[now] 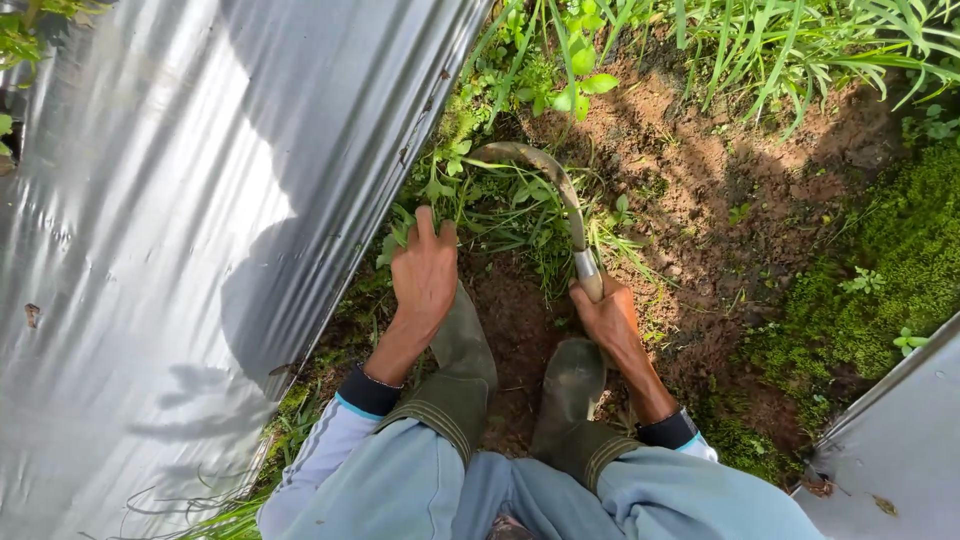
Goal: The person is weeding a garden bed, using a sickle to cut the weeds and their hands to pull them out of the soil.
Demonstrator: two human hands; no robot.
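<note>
The left hand (424, 272) is gripping a tuft of weeds (470, 205) at the edge of the silver plastic mulch sheet (150, 250), fingers clenched into the greenery. The right hand (606, 318) is grasping the handle of a curved sickle (548, 175), whose blade is arcing over those weeds just beside the left hand. A slipping blade could be cutting those fingers, the sheet, or the rubber boots (462, 380).
</note>
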